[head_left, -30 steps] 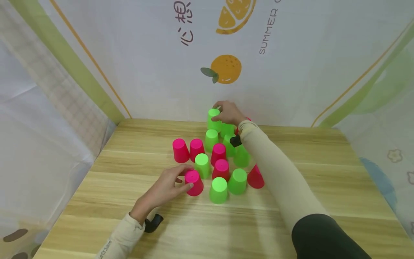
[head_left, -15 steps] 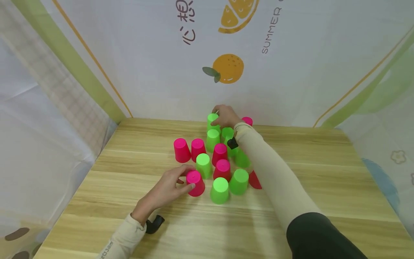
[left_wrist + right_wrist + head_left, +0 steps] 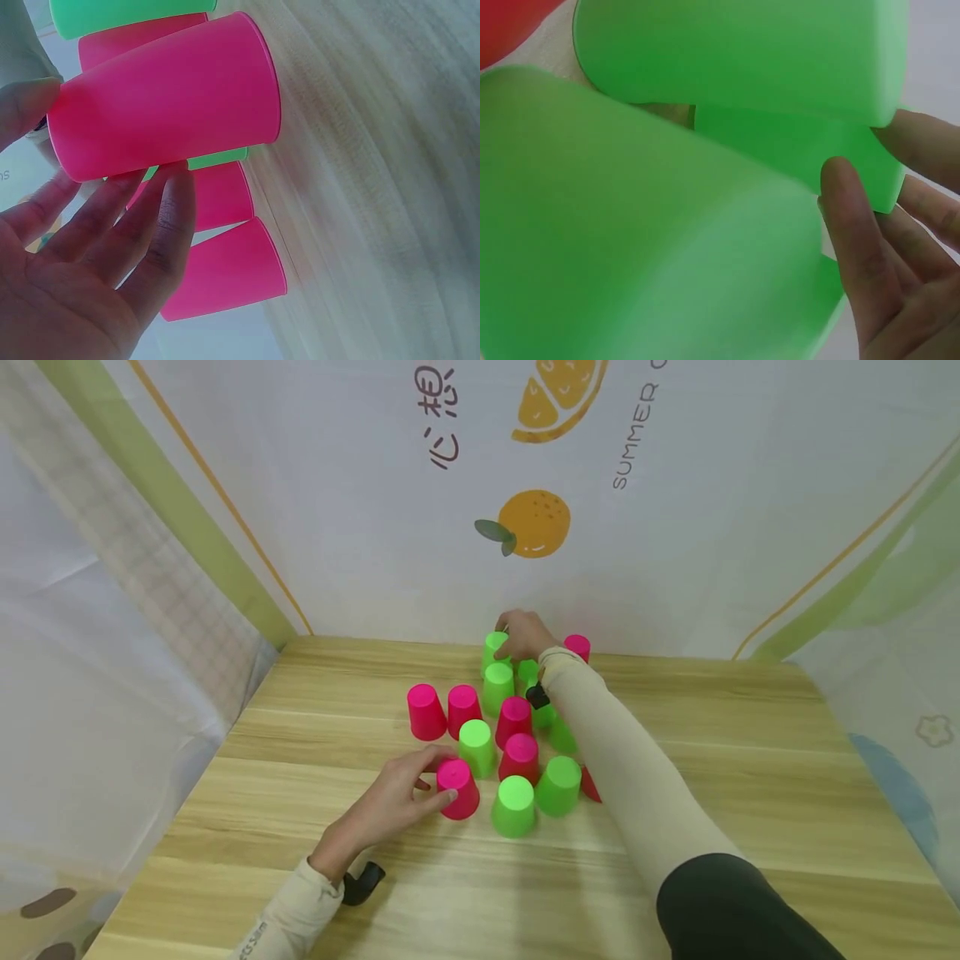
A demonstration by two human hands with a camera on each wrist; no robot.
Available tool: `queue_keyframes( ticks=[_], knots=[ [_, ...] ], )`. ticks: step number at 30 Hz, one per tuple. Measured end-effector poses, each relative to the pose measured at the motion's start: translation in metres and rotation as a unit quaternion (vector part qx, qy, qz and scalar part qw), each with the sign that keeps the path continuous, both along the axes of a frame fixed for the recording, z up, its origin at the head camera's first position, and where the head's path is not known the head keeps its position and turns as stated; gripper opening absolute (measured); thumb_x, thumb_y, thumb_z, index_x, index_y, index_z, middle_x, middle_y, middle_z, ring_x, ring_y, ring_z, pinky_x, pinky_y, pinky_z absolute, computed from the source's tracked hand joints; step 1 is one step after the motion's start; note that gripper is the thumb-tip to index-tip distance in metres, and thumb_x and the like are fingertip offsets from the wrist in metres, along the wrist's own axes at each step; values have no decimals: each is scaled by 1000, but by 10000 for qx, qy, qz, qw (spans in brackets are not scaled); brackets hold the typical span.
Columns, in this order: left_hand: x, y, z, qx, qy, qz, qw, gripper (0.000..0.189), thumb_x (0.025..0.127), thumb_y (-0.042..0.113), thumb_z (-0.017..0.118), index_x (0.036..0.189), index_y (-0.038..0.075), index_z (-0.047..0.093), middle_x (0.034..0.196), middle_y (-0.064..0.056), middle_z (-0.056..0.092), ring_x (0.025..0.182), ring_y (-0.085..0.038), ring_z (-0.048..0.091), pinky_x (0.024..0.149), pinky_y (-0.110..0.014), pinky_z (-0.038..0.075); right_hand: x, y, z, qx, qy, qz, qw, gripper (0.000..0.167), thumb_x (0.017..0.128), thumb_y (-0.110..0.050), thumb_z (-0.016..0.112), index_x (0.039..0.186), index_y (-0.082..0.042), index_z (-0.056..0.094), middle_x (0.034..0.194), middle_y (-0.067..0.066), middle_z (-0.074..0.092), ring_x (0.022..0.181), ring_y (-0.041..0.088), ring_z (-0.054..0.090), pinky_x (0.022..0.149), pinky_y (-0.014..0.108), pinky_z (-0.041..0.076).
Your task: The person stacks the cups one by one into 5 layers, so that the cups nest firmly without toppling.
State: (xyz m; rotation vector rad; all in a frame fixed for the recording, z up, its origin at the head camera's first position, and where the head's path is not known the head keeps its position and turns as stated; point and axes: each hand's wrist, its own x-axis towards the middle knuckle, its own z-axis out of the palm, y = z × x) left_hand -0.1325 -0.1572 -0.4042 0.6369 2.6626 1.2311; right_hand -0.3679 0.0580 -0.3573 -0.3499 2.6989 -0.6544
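In the head view, my left hand (image 3: 393, 797) grips an upside-down pink cup (image 3: 458, 792) at the front left of a cluster, thumb on its near side. The left wrist view shows that pink cup (image 3: 169, 97) between thumb and fingertips. At the back of the cluster, my right hand (image 3: 525, 635) holds an upside-down green cup (image 3: 491, 652) from above. Seen from the right wrist, its thumb and fingers lie about the green cup (image 3: 795, 150), beside other green cups. Another green cup (image 3: 498, 687) stands just in front of it.
Several pink and green cups stand upside down close together, among them a pink cup (image 3: 426, 712) at left and a green cup (image 3: 513, 807) in front. My right sleeve (image 3: 637, 752) hides some. A white printed curtain (image 3: 390, 568) hangs behind the wooden table (image 3: 750, 777).
My right hand has lowered the green cup at the back, down to about the level of its neighbours. My left hand stays on its pink cup. The head view has shifted slightly.
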Motion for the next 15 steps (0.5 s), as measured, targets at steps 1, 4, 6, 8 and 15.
queue_keyframes(
  ticks=[1,4,6,8,15],
  knots=[
    [0,0,0,-2,6,1,10000,44,91,18,73,132,12,59,123,3,68,111,-16,65,87,-37,61,0,0,-1,56,72,6,10000,47,88,-19,76,130,-6,60,140,11,57,128,29,49,107,39,49],
    [0,0,-1,20,2,1,10000,44,90,18,73,132,12,59,123,2,68,111,-16,65,87,-37,61,0,0,-3,137,219,-3,9997,47,88,-19,76,130,-6,61,139,10,58,129,30,48,110,41,47],
    [0,0,-1,16,8,2,10000,45,90,18,73,132,11,59,123,2,68,111,-16,65,87,-36,61,1,0,-4,172,261,-24,9995,47,88,-19,77,130,-6,62,138,10,59,129,30,48,109,41,48],
    [0,1,-2,4,38,-23,10000,46,89,17,75,132,10,59,122,2,68,110,-16,66,86,-35,61,3,0,-3,213,266,-42,9994,47,88,-19,77,130,-5,61,138,10,59,129,30,48,109,41,48],
    [-1,0,-4,32,140,-103,9998,49,87,16,77,132,9,59,121,0,69,108,-19,67,85,-36,62,3,-3,0,311,354,21,9989,50,89,-18,75,134,-5,59,139,11,59,131,31,47,112,42,47]
  ],
)
